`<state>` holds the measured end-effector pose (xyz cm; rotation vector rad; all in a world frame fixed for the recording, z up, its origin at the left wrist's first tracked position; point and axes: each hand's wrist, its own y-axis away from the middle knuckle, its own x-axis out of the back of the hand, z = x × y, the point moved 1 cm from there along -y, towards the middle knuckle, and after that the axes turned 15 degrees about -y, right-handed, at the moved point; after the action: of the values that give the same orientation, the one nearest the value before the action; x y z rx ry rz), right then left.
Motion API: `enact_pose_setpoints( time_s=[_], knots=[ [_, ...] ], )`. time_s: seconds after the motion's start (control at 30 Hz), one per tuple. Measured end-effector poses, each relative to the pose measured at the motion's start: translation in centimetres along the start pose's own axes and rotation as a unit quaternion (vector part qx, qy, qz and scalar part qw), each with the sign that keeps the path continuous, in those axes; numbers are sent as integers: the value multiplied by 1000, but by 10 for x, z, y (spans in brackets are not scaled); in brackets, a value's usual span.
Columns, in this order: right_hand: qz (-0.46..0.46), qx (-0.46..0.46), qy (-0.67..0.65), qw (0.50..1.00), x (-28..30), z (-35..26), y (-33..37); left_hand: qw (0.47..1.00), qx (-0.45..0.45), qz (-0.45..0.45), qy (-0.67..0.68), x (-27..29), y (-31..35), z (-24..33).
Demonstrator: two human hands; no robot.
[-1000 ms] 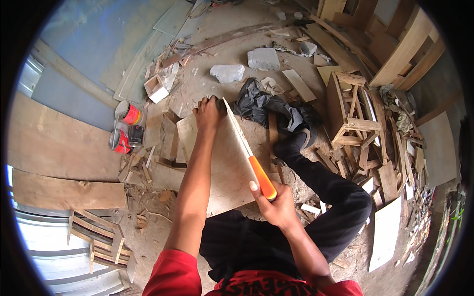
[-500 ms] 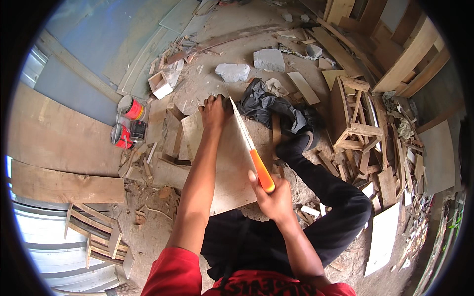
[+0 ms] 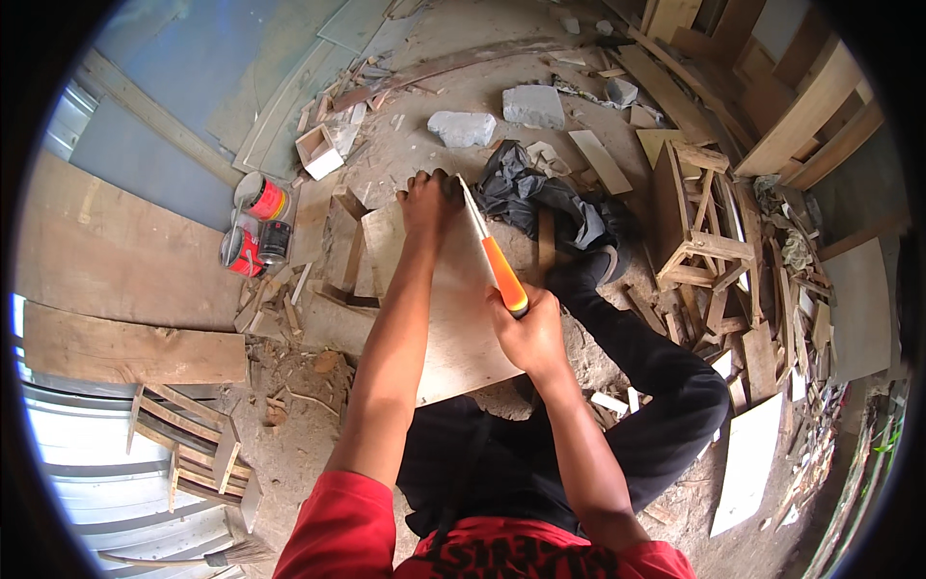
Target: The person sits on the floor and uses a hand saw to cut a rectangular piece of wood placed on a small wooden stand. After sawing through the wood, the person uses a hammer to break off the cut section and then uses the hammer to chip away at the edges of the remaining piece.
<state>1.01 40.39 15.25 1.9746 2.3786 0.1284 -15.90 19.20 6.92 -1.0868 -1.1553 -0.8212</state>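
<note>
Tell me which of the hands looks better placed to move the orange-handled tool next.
Probably the right. The right hand grips the near end of the orange handle, while the left hand is at the far end of the pale board, beside the tool's narrow tip.

A red shirt with black lettering tops black trousers.

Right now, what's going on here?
The person's right hand grips an orange-handled tool, apparently a saw, its narrow pale blade pointing away along the right side of a light-brown wooden board. The left hand rests at the board's far end, beside the blade's tip. Brown wooden pieces litter the floor.
</note>
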Motion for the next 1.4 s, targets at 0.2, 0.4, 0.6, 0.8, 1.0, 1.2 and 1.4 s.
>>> enact_pose_setpoints(
  time_s=[0.2, 0.4, 0.6, 0.8, 1.0, 1.2, 1.4],
  knots=[
    [8, 4, -39, 999, 13, 0, 57, 999, -3, 32, 7, -14, -4, -14],
    [-5, 10, -22, 1000, -4, 4, 1, 1000, 6, 5, 22, 3, -4, -4],
    [-3, 43, -1, 999, 11, 2, 50, 1000, 4, -2, 20, -5, -1, -10],
    [-11, 23, -19, 999, -8, 6, -10, 1000, 4, -15, 1, -3, -5, -8],
    [1, 8, -14, 1000, 17, -2, 56, 997, 70, -4, -21, -7, -10, -7],
    [6, 98, 11, 995, -8, 13, -10, 999, 38, -5, 14, -3, -11, -7],
    [-15, 33, -13, 999, 0, -7, 20, 996, 80, 32, 27, -8, -8, -13]
  ],
)
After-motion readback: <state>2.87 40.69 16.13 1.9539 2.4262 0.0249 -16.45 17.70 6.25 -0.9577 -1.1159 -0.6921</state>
